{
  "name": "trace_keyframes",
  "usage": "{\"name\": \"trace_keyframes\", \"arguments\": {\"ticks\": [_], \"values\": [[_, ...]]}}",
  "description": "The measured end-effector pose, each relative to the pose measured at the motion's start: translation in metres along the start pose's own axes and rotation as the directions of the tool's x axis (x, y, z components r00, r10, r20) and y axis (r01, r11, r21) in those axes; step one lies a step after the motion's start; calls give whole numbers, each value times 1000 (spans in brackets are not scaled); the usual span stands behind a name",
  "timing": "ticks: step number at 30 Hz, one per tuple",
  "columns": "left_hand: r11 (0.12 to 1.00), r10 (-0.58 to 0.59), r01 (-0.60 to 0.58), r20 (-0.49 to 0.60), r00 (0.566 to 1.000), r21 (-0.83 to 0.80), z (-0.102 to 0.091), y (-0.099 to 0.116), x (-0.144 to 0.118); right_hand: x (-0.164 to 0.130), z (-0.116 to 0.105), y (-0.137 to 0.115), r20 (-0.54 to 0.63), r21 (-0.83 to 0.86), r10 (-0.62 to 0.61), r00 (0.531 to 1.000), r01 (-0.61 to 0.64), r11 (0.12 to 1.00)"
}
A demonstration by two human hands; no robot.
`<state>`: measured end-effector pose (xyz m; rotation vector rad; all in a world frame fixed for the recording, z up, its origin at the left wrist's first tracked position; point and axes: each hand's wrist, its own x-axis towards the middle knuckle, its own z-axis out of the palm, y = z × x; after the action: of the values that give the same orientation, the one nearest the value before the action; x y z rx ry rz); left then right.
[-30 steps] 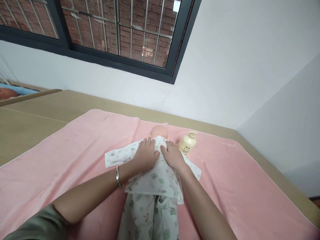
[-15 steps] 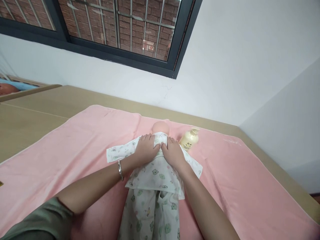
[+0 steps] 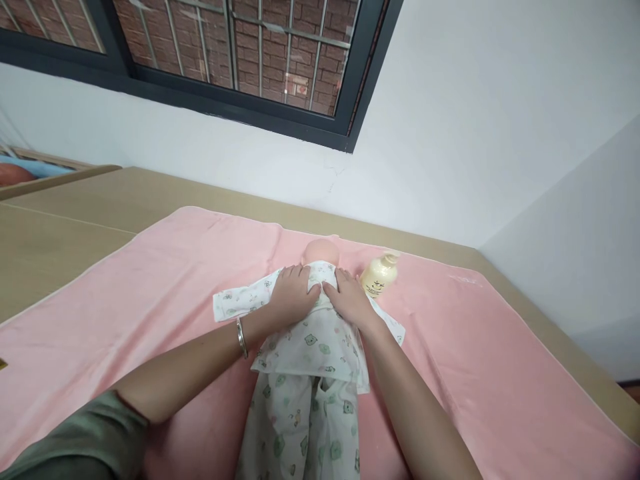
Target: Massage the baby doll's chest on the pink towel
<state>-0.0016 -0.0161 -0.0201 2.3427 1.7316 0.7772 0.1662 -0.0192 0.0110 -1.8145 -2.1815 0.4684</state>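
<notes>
A baby doll (image 3: 321,252) lies on its back on a pink towel (image 3: 150,280), dressed in a white printed top and trousers (image 3: 305,400). My left hand (image 3: 293,293) rests flat on the doll's chest at the left side of the collar, with a metal bangle on the wrist. Beside it, my right hand (image 3: 350,300) lies flat on the right side of the chest, thumb touching the collar. Both hands press the fabric; whether the fingers pinch it is hidden.
A cream pump bottle (image 3: 379,275) lies on the towel just right of the doll's head. The towel covers a tan table (image 3: 75,220) set against a white wall under a barred window (image 3: 240,53). A wooden cot edge (image 3: 35,175) shows at far left.
Both hands have slid slightly up towards the doll's collar. The view has shifted a little; the doll and bottle stay where they were.
</notes>
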Motion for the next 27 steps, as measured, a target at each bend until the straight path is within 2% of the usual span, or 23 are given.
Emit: {"name": "trace_keyframes", "arguments": {"ticks": [8,27], "values": [[1000,6,-6,-2,1000,9,-1,1,-2,-1,2,0,-56,2,-22,998,22,1000],[1000,15,-15,-12,1000,2,0,0,-2,0,4,0,-78,-22,-20,997,18,1000]]}}
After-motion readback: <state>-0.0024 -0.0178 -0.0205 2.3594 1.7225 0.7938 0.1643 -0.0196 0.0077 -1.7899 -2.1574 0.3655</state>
